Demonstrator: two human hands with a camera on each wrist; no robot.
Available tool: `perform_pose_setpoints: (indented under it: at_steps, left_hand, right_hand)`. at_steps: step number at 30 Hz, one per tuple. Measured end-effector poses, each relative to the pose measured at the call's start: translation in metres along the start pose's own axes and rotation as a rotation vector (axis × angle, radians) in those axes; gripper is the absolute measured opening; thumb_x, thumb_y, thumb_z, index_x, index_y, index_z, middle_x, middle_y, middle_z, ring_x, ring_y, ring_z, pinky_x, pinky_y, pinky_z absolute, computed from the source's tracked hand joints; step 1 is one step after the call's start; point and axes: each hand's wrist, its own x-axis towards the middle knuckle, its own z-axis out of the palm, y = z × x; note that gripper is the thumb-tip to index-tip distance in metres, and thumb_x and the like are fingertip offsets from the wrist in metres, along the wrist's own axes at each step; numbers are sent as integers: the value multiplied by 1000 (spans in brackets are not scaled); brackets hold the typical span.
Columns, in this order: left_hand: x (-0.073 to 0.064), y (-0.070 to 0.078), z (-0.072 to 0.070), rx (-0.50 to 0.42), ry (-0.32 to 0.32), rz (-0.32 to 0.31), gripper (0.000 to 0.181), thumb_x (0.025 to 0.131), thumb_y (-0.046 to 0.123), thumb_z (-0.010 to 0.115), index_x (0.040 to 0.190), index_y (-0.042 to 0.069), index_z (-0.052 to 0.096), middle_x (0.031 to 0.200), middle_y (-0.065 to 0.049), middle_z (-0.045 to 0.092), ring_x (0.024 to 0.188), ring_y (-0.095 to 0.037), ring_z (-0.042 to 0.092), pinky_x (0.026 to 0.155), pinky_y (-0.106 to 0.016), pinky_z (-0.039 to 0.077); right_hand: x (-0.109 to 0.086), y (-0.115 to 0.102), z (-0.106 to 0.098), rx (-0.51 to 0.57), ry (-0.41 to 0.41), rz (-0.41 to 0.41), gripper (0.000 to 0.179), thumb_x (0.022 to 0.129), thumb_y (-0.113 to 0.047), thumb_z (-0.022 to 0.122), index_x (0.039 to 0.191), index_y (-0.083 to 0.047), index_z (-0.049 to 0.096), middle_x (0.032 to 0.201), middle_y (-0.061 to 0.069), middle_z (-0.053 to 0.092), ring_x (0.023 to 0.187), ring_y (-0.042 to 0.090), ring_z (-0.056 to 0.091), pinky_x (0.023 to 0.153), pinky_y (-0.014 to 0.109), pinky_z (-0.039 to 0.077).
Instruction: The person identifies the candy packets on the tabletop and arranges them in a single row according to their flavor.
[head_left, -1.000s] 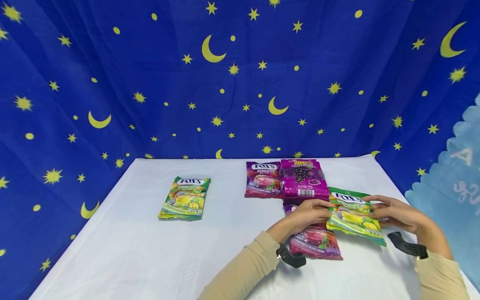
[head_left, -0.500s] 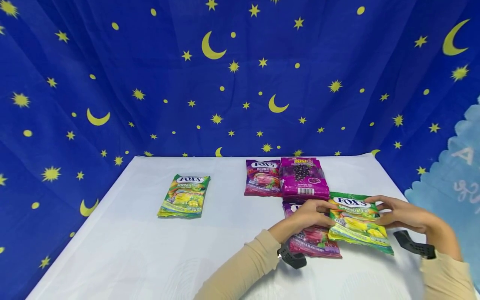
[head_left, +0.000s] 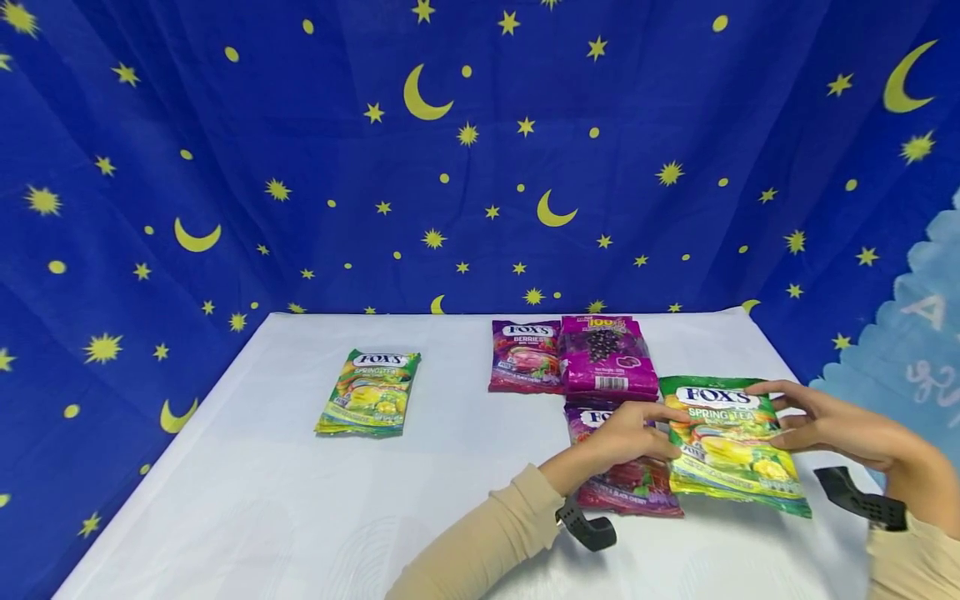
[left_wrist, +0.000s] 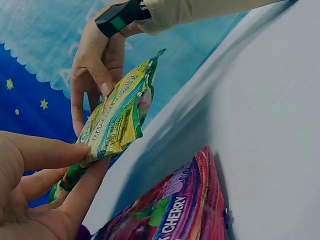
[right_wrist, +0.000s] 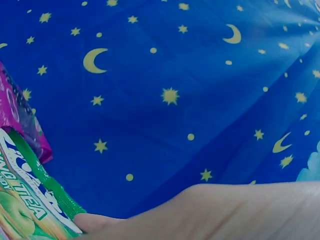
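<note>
Between both hands a green and yellow Fox's Spring Tea candy bag (head_left: pixel 727 454) is held up, tilted, at the right of the table. The left hand (head_left: pixel 624 435) pinches its left edge, thumb on one side and fingers on the other in the left wrist view. Its right edge is gripped by the right hand (head_left: pixel 847 427). Below the left hand lies a purple-red Fox's Berries candy bag (head_left: pixel 633 492), partly covered by that hand. In the right wrist view the green bag shows only at the lower left, and most of the right hand's fingers are out of sight.
Behind the hands, a magenta candy bag (head_left: pixel 609 360) lies beside another Fox's Berries bag (head_left: pixel 527 358). A second green Spring Tea bag (head_left: pixel 369 393) lies at the left of the white table (head_left: pixel 300 508). A blue star-patterned cloth (head_left: pixel 480 167) hangs behind.
The green bag has moved right and somewhat nearer, and looks larger and more raised. Both hands have shifted rightward with it. The other bags have stayed in place.
</note>
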Motion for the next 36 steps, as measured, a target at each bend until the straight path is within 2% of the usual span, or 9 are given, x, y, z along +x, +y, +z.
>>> perform_pose_setpoints:
  at_steps: [4, 9, 11, 18, 22, 24, 28, 31, 36]
  left_hand:
    - [-2, 3, -2, 12, 42, 13, 43, 78, -3, 74, 117, 15, 72, 91, 7, 66, 65, -4, 59, 61, -20, 53]
    - [-10, 3, -4, -53, 85, -7, 42, 79, -2, 74, 116, 17, 72, 100, 7, 66, 70, -5, 63, 65, -22, 54]
    - [-12, 4, -4, -76, 87, -12, 41, 80, -2, 73, 116, 18, 72, 96, 4, 67, 70, -7, 64, 67, -24, 56]
    - [-16, 10, -10, -73, 88, 65, 39, 81, -2, 72, 116, 15, 72, 93, 3, 68, 70, -6, 64, 67, -26, 57]
    - [-20, 11, -21, -77, 72, 93, 39, 82, -2, 72, 118, 13, 71, 100, 1, 69, 76, -6, 66, 69, -25, 57]
    - [-22, 10, -28, -54, 88, 104, 39, 82, -2, 72, 118, 14, 71, 104, 1, 69, 79, -6, 67, 70, -23, 56]
    - [-29, 8, -45, -23, 139, 103, 38, 81, -1, 73, 116, 14, 72, 99, 3, 70, 76, -6, 66, 67, -20, 54]
    - [-35, 5, -57, -36, 150, 94, 38, 81, -1, 74, 116, 13, 72, 90, 2, 70, 73, -7, 64, 66, -21, 54]
    - [-45, 1, -73, -45, 156, 91, 38, 81, 0, 74, 116, 13, 72, 98, 2, 70, 76, -9, 65, 69, -27, 56]
  right_hand:
    - [0, -5, 3, -10, 31, -22, 80, 86, -9, 71, 144, 6, 18, 132, 34, 29, 105, 30, 50, 79, 42, 54]
    - [-2, -10, 9, -19, 57, -67, 79, 85, -9, 71, 144, 8, 20, 131, 32, 34, 101, 25, 54, 77, 39, 55]
    - [-4, -12, 11, -36, 75, -86, 78, 86, -9, 71, 143, 8, 22, 130, 31, 35, 100, 20, 54, 76, 38, 55]
    - [-7, -24, 13, -73, 117, -125, 76, 87, -10, 71, 144, 6, 22, 128, 28, 41, 97, 13, 57, 74, 36, 55]
    - [-3, -31, 16, -68, 110, -126, 76, 88, -12, 70, 146, 4, 22, 131, 28, 40, 101, 14, 56, 75, 35, 55]
    - [2, -34, 20, -43, 102, -129, 77, 89, -13, 69, 147, 3, 21, 133, 29, 38, 104, 17, 55, 77, 36, 54]
    - [15, -41, 29, 46, 68, -136, 78, 89, -13, 68, 149, 0, 20, 137, 29, 37, 109, 24, 53, 83, 40, 52]
    - [23, -45, 38, 90, 57, -150, 78, 89, -13, 68, 150, -2, 21, 140, 30, 36, 114, 29, 52, 86, 43, 50]
    - [35, -52, 53, 89, 77, -164, 75, 87, -16, 71, 148, -4, 29, 147, 30, 29, 124, 41, 42, 90, 52, 49]
